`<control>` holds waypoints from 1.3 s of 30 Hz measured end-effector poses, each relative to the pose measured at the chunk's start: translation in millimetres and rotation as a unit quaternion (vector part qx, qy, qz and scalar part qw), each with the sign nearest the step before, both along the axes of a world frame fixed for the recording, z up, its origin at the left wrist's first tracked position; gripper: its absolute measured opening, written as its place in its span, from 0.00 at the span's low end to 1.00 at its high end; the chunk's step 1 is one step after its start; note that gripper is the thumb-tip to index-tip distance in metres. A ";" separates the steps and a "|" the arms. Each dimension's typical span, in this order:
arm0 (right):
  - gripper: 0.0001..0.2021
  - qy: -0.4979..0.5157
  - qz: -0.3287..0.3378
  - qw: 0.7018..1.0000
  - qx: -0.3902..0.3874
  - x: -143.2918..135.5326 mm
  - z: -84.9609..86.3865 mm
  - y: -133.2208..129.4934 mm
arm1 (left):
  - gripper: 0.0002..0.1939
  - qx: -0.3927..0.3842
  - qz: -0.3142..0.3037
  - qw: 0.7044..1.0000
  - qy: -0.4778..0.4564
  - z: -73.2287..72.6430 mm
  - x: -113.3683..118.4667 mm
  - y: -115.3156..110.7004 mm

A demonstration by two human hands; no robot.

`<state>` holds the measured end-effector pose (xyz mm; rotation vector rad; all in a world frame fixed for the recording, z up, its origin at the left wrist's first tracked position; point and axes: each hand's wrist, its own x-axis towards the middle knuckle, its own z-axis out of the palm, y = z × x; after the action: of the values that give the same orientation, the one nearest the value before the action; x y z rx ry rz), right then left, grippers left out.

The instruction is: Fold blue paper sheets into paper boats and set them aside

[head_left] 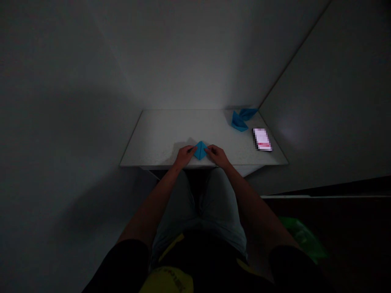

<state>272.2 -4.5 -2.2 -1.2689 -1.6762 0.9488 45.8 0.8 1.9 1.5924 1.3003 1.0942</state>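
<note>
A piece of folded blue paper, diamond-shaped with a crease down its middle, is held close to the front edge of the white table. My left hand pinches its left corner. On the opposite corner, the thumb and fingers of my right hand are closed. Two folded blue paper boats, one nearer and one behind it, rest at the table's back right, touching or nearly so. The undersides of my fingers are hidden.
A phone with a lit, blurred screen lies at the table's right side. Walls border the table at the back, left and right. Down on the dark floor at right is a green plastic bag. My legs are against the table's front.
</note>
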 end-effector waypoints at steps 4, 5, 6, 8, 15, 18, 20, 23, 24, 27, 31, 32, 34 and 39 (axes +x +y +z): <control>0.27 0.025 -0.005 1.000 -0.005 -1.1 2.0 0.8 | 0.20 0.009 -0.011 0.999 -0.033 2.2 -1.0 0.6; 0.28 0.032 -0.009 0.999 -0.007 -1.0 2.2 1.4 | 0.20 0.009 -0.011 0.999 -0.044 2.5 -1.4 0.6; 0.28 0.038 -0.015 0.999 -0.010 -0.8 2.4 2.1 | 0.20 0.009 -0.010 0.998 -0.053 2.6 -1.8 0.6; 0.28 0.055 -0.033 0.998 -0.012 -0.4 2.5 3.7 | 0.21 0.009 0.003 0.998 -0.069 2.5 -3.0 0.8; 0.29 0.100 -0.037 0.994 -0.014 -2.8 0.2 7.6 | 0.21 0.018 0.017 0.996 -0.083 3.2 -3.4 2.0; 0.31 0.094 -0.033 0.995 -0.020 -5.7 -1.4 7.9 | 0.21 0.017 0.008 0.997 -0.077 4.2 -2.6 2.0; 0.33 0.108 -0.032 0.993 -0.022 -7.1 -2.0 8.3 | 0.20 0.017 0.004 0.997 -0.077 4.5 -2.7 2.1; 0.34 0.108 -0.026 0.993 -0.031 -9.1 -2.3 9.1 | 0.20 0.016 -0.013 0.997 -0.078 4.6 -3.4 2.5; 0.33 0.099 -0.023 0.994 -0.032 -9.8 -2.5 9.3 | 0.20 0.016 -0.019 0.997 -0.078 4.5 -3.6 2.8; 0.31 0.074 -0.020 0.997 -0.032 -11.2 -3.5 9.6 | 0.21 0.012 -0.016 0.996 -0.088 3.4 -4.0 3.9; 0.31 0.079 -0.040 0.996 -0.030 -10.1 -5.9 10.8 | 0.22 0.008 0.037 0.995 -0.090 -0.3 -5.6 5.9; 0.31 0.089 -0.049 0.994 -0.025 -9.3 -6.6 11.4 | 0.22 0.010 0.050 0.994 -0.093 -1.6 -6.2 6.6; 0.30 0.115 -0.071 0.991 -0.010 -7.2 -8.0 12.8 | 0.22 0.012 0.070 0.991 -0.114 -4.5 -7.0 8.4; 0.28 0.158 -0.110 0.981 -0.007 -2.4 -10.4 14.6 | 0.20 -0.025 0.123 0.977 -0.173 -11.6 -5.2 13.9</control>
<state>269.8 10.1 -12.7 -1.2123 -1.2597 0.9718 40.6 14.7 -9.7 1.1595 1.2951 1.4063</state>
